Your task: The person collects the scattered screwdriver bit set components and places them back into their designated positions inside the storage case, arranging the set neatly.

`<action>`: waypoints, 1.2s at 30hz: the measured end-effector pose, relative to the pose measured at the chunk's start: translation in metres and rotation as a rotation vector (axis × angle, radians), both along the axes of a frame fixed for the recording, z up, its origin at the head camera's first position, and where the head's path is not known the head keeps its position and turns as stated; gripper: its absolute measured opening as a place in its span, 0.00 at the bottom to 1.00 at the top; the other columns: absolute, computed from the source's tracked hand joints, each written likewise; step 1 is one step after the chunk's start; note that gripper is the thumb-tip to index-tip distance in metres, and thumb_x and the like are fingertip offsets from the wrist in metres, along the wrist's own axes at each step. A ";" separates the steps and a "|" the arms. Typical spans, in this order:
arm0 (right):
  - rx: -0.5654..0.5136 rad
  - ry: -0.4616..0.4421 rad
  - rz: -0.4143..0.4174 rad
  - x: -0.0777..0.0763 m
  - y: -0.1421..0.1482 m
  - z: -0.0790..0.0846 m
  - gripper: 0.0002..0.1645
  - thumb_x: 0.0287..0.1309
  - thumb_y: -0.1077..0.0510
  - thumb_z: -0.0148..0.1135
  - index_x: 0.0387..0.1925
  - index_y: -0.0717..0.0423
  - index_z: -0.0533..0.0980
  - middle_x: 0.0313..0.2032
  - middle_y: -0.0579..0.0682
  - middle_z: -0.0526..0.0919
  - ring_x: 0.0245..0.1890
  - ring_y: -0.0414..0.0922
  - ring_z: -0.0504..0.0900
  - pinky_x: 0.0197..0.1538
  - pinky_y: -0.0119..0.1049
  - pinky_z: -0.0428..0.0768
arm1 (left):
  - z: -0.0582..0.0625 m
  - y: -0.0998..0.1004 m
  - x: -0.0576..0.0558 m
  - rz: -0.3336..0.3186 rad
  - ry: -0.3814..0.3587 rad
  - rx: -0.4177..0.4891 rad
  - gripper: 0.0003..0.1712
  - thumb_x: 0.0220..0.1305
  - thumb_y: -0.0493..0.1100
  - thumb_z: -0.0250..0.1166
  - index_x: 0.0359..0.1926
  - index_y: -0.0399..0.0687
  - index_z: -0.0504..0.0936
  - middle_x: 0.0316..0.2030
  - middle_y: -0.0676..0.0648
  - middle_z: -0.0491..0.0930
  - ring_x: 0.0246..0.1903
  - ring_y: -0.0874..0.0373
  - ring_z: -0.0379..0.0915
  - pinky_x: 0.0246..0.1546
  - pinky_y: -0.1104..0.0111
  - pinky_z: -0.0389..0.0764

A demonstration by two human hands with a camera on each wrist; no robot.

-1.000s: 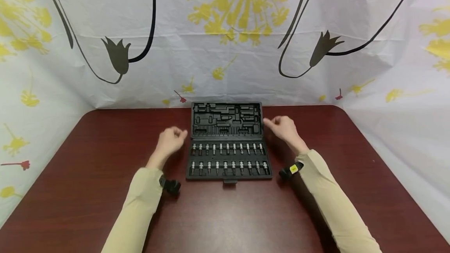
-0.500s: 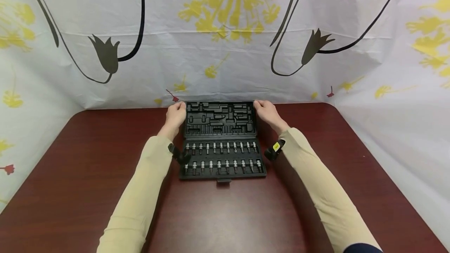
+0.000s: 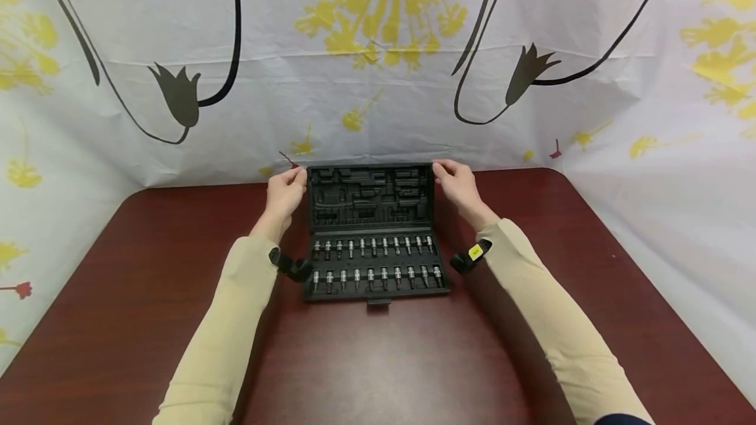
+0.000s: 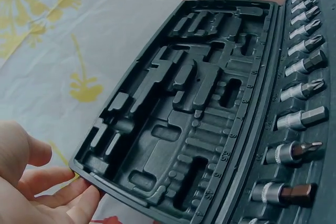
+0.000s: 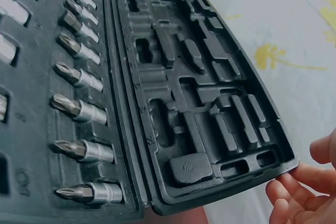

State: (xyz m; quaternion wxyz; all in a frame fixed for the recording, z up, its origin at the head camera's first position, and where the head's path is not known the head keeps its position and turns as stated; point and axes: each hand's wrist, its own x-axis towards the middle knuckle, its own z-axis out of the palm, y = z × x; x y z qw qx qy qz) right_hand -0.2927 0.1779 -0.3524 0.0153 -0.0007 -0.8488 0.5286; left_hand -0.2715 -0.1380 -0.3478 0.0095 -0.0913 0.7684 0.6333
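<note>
A black plastic case stands open, its lid [image 3: 372,197] raised at the back and its base [image 3: 378,291] flat on the table. Two rows of silver bit sockets [image 4: 302,119] fill the base, with cross and hex tips showing in the wrist views. Moulded hollows in the lid hold nothing. My left hand [image 3: 283,197] touches the lid's upper left corner, fingers behind the edge and thumb clear of it in the left wrist view. At the upper right corner, my right hand [image 3: 461,190] has its fingertips against the edge, thumb apart in the right wrist view.
The case rests on a dark red-brown table [image 3: 378,359]. Its front latch [image 3: 378,302] points toward me. A white cloth [image 3: 378,110] with yellow and grey flower prints hangs just behind the table's back edge. Each wrist wears a small black camera [image 3: 469,258].
Both hands have moved from beside the case to the lid's upper corners. Over the last half second the lid has tilted slightly up and toward me. The base stays on the table.
</note>
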 end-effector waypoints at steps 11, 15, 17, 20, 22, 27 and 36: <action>0.032 0.064 -0.029 0.013 0.002 0.006 0.24 0.69 0.48 0.47 0.61 0.53 0.71 0.55 0.56 0.75 0.48 0.51 0.77 0.36 0.34 0.70 | 0.006 -0.003 0.009 0.006 0.029 0.041 0.23 0.72 0.43 0.49 0.65 0.44 0.67 0.65 0.44 0.63 0.59 0.49 0.66 0.59 0.62 0.65; 0.045 0.122 -0.037 0.019 0.002 0.007 0.22 0.68 0.50 0.48 0.59 0.54 0.73 0.51 0.57 0.78 0.40 0.43 0.79 0.31 0.28 0.71 | 0.007 -0.005 0.013 0.011 0.055 0.065 0.22 0.72 0.41 0.49 0.64 0.42 0.68 0.62 0.42 0.66 0.58 0.49 0.67 0.57 0.63 0.67; 0.060 0.155 -0.032 0.024 0.002 0.008 0.22 0.68 0.51 0.49 0.58 0.54 0.73 0.47 0.59 0.80 0.35 0.39 0.78 0.29 0.27 0.71 | 0.008 -0.007 0.015 0.010 0.071 0.069 0.21 0.72 0.40 0.50 0.62 0.40 0.70 0.60 0.41 0.68 0.58 0.49 0.67 0.57 0.63 0.68; 0.083 0.205 -0.011 0.032 0.004 0.011 0.20 0.67 0.53 0.51 0.57 0.54 0.75 0.43 0.59 0.82 0.30 0.34 0.77 0.28 0.26 0.72 | 0.009 -0.009 0.019 0.010 0.092 0.072 0.20 0.71 0.41 0.51 0.60 0.38 0.72 0.57 0.40 0.71 0.56 0.49 0.69 0.55 0.64 0.69; 0.103 0.250 0.008 0.038 0.006 0.013 0.19 0.67 0.54 0.51 0.55 0.55 0.76 0.40 0.60 0.82 0.28 0.31 0.77 0.28 0.26 0.73 | 0.010 -0.011 0.022 0.011 0.105 0.071 0.20 0.70 0.42 0.53 0.58 0.36 0.73 0.54 0.40 0.72 0.54 0.49 0.70 0.54 0.65 0.71; 0.142 0.358 0.059 0.048 0.014 0.015 0.16 0.66 0.56 0.54 0.49 0.59 0.78 0.39 0.60 0.83 0.27 0.25 0.77 0.26 0.26 0.75 | 0.010 -0.015 0.030 0.003 0.149 0.032 0.19 0.67 0.43 0.58 0.54 0.35 0.76 0.48 0.42 0.75 0.49 0.51 0.74 0.50 0.67 0.74; 0.146 0.404 0.066 0.055 0.020 0.016 0.10 0.61 0.57 0.61 0.37 0.61 0.81 0.42 0.55 0.84 0.23 0.29 0.78 0.25 0.33 0.78 | 0.013 -0.020 0.044 -0.035 0.160 -0.066 0.18 0.64 0.44 0.61 0.52 0.39 0.79 0.50 0.41 0.76 0.48 0.50 0.76 0.50 0.63 0.74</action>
